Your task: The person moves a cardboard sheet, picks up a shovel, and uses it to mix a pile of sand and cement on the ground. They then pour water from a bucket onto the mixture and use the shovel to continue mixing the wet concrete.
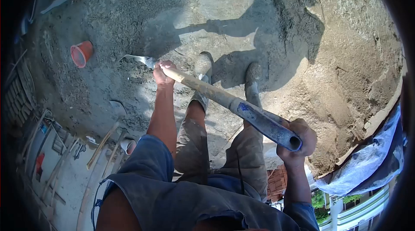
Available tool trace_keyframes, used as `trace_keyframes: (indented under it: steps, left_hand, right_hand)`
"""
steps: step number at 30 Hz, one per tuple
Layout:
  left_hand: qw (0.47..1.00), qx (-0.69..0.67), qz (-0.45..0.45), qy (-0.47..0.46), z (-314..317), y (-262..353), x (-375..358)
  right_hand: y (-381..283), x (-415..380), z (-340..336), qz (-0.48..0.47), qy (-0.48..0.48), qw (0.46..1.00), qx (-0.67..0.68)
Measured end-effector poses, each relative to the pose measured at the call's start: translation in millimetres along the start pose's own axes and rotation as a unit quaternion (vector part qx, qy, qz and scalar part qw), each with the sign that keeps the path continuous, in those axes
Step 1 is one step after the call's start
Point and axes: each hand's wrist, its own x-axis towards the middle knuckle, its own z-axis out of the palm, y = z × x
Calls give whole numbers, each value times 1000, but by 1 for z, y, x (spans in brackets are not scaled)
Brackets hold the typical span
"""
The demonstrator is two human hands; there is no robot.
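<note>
A shovel (207, 89) with a pale wooden shaft and a worn blue D-shaped grip slants across in front of my body. My left hand (164, 72) is wrapped round the shaft near its lower end. My right hand (300, 142) is closed on the blue grip at the upper end, close to my right thigh. Just past my left hand, part of the grey blade shows low over the rough ground (129, 23); the rest is hard to make out. My boots (204, 64) stand on the ground beneath the shaft.
An orange bucket (82, 54) lies tilted on the ground to the left. Sandy, wet-looking material (346, 79) is heaped at the right. Wooden boards (102, 148) and a small pale bucket (128, 146) lie at lower left. Plastic sheeting (367, 155) hangs along the right edge.
</note>
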Motion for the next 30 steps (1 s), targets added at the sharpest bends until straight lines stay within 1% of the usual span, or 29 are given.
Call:
trace_keyframes:
  steps: [1, 2, 3, 4, 6, 7, 8, 9, 10, 11, 12, 13, 14, 15, 16, 17, 18, 19, 20, 21, 22, 23, 24, 25, 26, 27, 28, 29, 30]
  left_hand:
    - [998, -68, -15, -14, -5, 4, -21]
    - [997, -56, -10, -56, -18, 10, -38]
    - [997, -56, 26, -56, -27, 11, -55]
    - [994, -59, 33, -89, -37, 11, -68]
    - [990, -61, 69, -108, -41, -6, -80]
    - [989, -69, 65, -111, -44, -19, -81]
    - [988, -78, 60, -119, -42, -40, -74]
    - [991, -66, 37, -110, -41, -63, -64]
    - [995, -50, 0, -92, -38, -94, -54]
    - [999, 15, -2, -33, -35, -129, -44]
    - [996, 85, -7, 21, -42, -166, -31]
    - [989, 103, -36, 101, -30, -214, -26]
    - [971, 155, -48, 174, -35, -260, -18]
    - [964, 175, -70, 189, -36, -306, -14]
    - [942, 224, -105, 229, -32, -351, -17]
    - [941, 231, -109, 220, -33, -396, -20]
    - [928, 247, -158, 232, -34, -434, -23]
    - [936, 221, -181, 207, -32, -468, -32]
    - [929, 243, -196, 198, -35, -499, -37]
    - [923, 237, -217, 210, -34, -525, -40]
    - [917, 228, -237, 226, -37, -537, -45]
    - [916, 222, -240, 233, -43, -533, -46]
    - [915, 227, -233, 238, -46, -527, -40]
    - [915, 232, -225, 243, -48, -519, -33]
    - [927, 199, -216, 233, -54, -497, -24]
    - [938, 168, -206, 221, -60, -464, -14]
    - [935, 110, -226, 249, -57, -432, -6]
    - [931, 160, -168, 281, -47, -396, -1]
    - [940, 157, -177, 245, -76, -358, 17]
  right_hand:
    - [1, -8, 3, -19, -21, 1000, 9]
    - [12, -24, 7, -68, -34, 997, 15]
    - [17, -36, 11, -81, -55, 993, 64]
    - [27, -52, 11, -102, -82, 989, 74]
    - [48, -75, 3, -120, -67, 987, 81]
    - [58, -87, -7, -115, -74, 987, 86]
    - [73, -97, -24, -59, -76, 993, 66]
    - [88, -105, -40, -8, -71, 997, 43]
    - [102, -117, -57, 73, -48, 995, 56]
    - [119, -129, -76, 110, 0, 992, 54]
    - [138, -145, -102, 145, 18, 989, 26]
    - [144, -163, -123, 302, 106, 940, 121]
    - [155, -183, -156, 358, 91, 925, 89]
    - [167, -206, -184, 393, 150, 902, 96]
    - [158, -213, -209, 475, 220, 849, 74]
    - [147, -222, -235, 494, 266, 824, 79]
    - [132, -227, -257, 523, 318, 788, 69]
    - [120, -235, -282, 522, 340, 782, 13]
    - [110, -240, -301, 521, 361, 772, -46]
    - [98, -233, -311, 539, 357, 759, -73]
    - [88, -230, -317, 558, 348, 746, -102]
    - [88, -226, -317, 547, 352, 750, -125]
    - [90, -216, -312, 560, 339, 743, -140]
    - [102, -214, -308, 546, 315, 764, -138]
    - [115, -209, -303, 533, 291, 783, -135]
    - [112, -185, -284, 520, 265, 800, -138]
    - [108, -155, -256, 508, 237, 816, -139]
    - [105, -135, -228, 500, 198, 837, -103]
    - [99, -115, -200, 487, 158, 856, -66]
